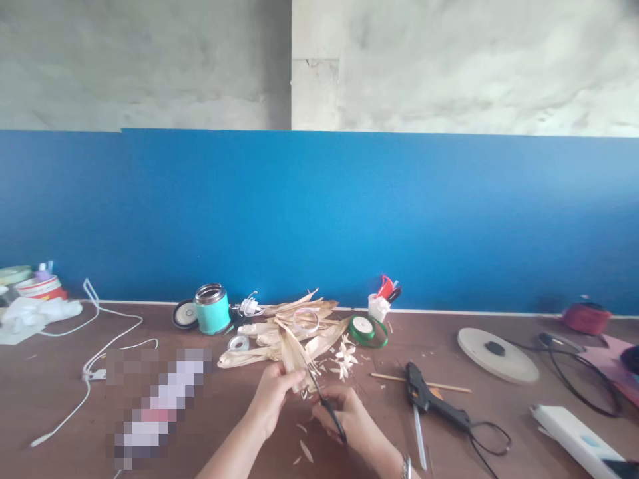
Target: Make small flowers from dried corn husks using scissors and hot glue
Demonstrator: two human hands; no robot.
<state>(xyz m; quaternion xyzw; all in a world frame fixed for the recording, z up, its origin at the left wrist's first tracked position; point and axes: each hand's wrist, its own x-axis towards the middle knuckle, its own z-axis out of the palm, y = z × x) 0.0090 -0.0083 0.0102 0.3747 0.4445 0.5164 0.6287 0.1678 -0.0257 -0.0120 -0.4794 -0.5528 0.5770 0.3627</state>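
My left hand (272, 394) is closed on a strip of dried corn husk (292, 352), holding it upright above the brown table (74, 432). My right hand (347, 416) grips black-handled scissors (324, 402) whose blades meet the husk's lower edge. Small husk cuttings (305, 451) lie on the table below my hands. A pile of more husks (294, 326) lies just beyond, with a small husk flower (345, 356) to its right.
A black glue gun (432, 399) with its cord lies right of my hands, near a wooden stick (424, 381). A teal flask (212, 309), tape rolls (238, 343), green ribbon spool (367, 329), white cup of tools (380, 303), round white disc (496, 356), white cable (90, 362) and blue wall panel (319, 213) surround the area.
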